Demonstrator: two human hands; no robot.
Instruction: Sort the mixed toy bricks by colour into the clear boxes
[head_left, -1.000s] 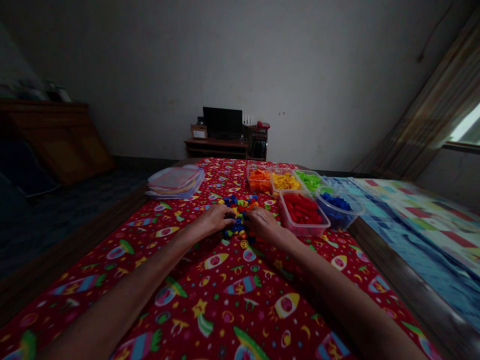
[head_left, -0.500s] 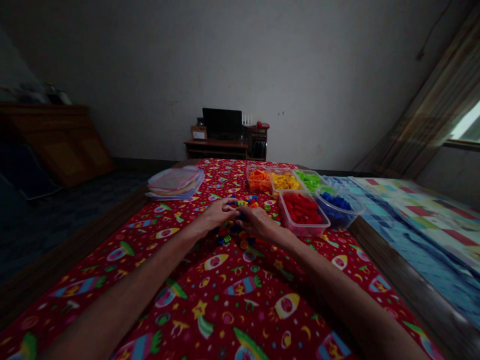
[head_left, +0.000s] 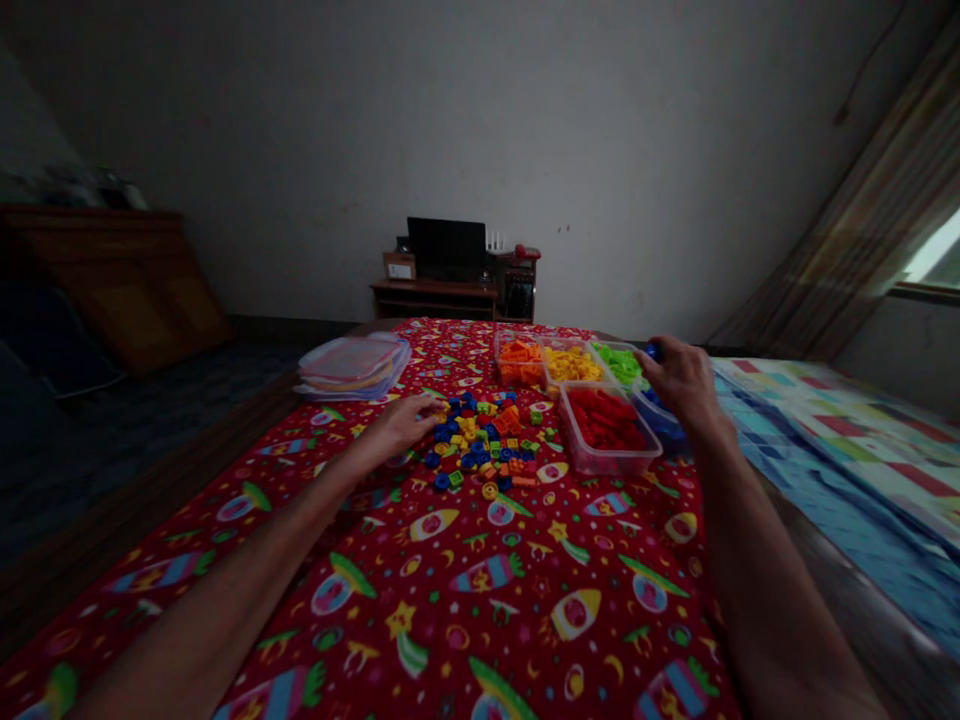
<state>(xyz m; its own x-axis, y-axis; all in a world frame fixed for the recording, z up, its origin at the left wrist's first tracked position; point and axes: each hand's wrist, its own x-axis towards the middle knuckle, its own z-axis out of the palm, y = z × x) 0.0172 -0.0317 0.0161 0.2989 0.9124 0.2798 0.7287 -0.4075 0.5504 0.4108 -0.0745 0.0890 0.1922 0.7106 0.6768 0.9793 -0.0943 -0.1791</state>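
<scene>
A mixed pile of small plastic building blocks (head_left: 480,440) in blue, yellow, orange and green lies on the red patterned tablecloth. At its left edge rests my left hand (head_left: 405,424), fingertips loosely apart beside the nearest pieces, with nothing visible in them. My right hand (head_left: 684,382) is raised over the clear round tub of blue blocks (head_left: 664,415), partly covering it. Between its thumb and fingers is a dark blue block (head_left: 654,352). Left of that tub stands a clear box of red blocks (head_left: 609,420).
Behind the red box are clear containers of orange blocks (head_left: 519,362), yellow blocks (head_left: 571,364) and green blocks (head_left: 618,364). Stacked plastic lids (head_left: 352,366) lie at the table's far left. A bed (head_left: 847,450) adjoins the right side.
My right hand has moved from the pile, rightward and up, to above the blue tub with a blue block. My left hand has shifted slightly left, and the pile is uncovered.
</scene>
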